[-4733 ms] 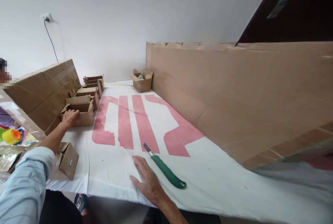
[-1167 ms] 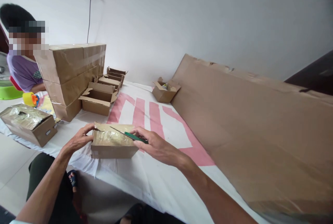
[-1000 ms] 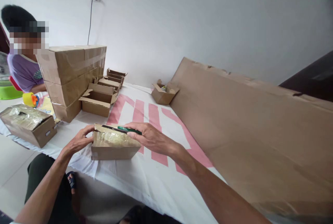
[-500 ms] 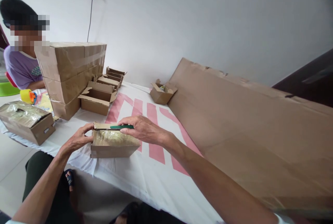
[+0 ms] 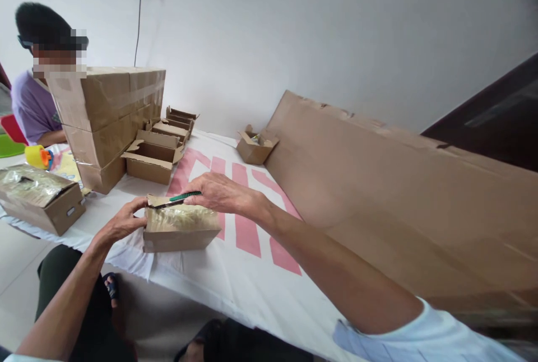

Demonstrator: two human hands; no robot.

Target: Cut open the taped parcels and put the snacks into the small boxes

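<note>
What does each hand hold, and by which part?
The right hand holds the knife by its handle. The left hand touches the near box at its left end; grip unclear.

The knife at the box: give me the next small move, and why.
Probably ease the left hand back from the left end of the box first: the knife in the right hand points its blade toward that hand, close by.
</note>
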